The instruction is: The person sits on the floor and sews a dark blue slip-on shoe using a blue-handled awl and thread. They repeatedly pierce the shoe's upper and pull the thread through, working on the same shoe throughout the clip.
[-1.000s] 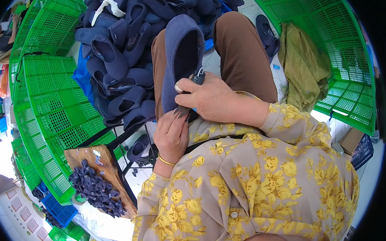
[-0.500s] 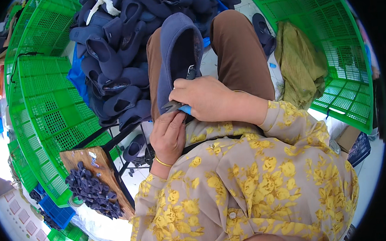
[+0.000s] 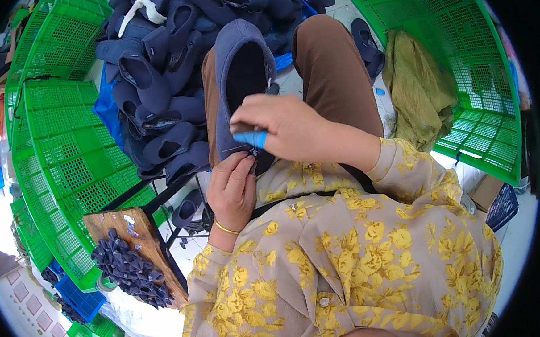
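A navy cloth shoe [image 3: 222,79] lies over my left thigh, toe away from me and its opening facing up. My left hand [image 3: 231,186] has thumb and fingers pinched together at the shoe's near end, around a bit of dark material. Just above it, my right hand [image 3: 286,127] is curled and smeared by motion. It holds small snips with a blue part [image 3: 251,137] showing below the fingers; their blades are mostly hidden. A thin line, thread or needle, shows between the hands. A small dark piece [image 3: 272,88] sits at the shoe's right rim.
Beyond my knees lies a heap of navy shoes [image 3: 170,57] with a white strip [image 3: 143,9] on top. Green crates [image 3: 71,150] stand left and right. A wooden board [image 3: 131,223] at lower left carries small dark bows [image 3: 131,269]. An olive sack [image 3: 417,91] leans at right.
My right hand has lifted slightly and turned, and the grey snip blades seen before no longer show plainly. The left hand keeps its pinch, and the shoe has shifted a little left.
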Tool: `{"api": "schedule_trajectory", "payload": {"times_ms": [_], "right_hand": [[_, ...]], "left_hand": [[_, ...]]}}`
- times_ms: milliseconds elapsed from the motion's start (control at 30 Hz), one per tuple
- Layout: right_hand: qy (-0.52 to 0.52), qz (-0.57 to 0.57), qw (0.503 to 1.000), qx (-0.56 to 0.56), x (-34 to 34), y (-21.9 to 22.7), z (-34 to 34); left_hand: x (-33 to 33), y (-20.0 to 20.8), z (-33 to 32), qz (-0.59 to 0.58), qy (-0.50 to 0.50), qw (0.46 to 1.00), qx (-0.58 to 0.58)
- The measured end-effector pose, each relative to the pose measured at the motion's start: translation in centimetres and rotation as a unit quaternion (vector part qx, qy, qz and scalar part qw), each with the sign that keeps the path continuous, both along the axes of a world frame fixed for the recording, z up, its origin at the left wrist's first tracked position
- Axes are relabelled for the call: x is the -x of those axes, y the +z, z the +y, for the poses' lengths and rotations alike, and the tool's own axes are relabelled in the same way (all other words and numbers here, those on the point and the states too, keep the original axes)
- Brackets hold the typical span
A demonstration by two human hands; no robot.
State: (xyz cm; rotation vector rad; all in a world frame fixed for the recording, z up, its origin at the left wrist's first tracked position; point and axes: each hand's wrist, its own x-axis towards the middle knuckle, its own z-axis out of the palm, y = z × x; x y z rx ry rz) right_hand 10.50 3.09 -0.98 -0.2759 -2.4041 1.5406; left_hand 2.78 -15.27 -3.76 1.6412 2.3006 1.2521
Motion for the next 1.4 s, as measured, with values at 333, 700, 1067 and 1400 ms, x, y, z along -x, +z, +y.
{"api": "schedule_trajectory", "payload": {"times_ms": [333, 700, 1067, 1400], "right_hand": [[0.065, 0.034, 0.963, -0.258, -0.2, -0.1, -1.4], [-0.011, 0.003, 0.956, 0.292, 0.2, 1.1, 0.4], [-0.011, -0.039, 0.943, 0.331, 0.9, 0.5, 0.7], [0.006, -0.064, 0.936, 0.345, 0.4, -0.3, 1.1]], "left_hand": [[0.5, -0.6, -0.4, 0.041, 0.0, 0.999, -0.009], [0.4, 0.4, 0.3, 0.019, -0.019, 1.0, 0.001], [0.3, 1.6, 1.7, -0.028, -0.012, 0.997, 0.077], [0.2, 1.2, 1.4, -0.123, 0.011, 0.992, 0.033]]}}
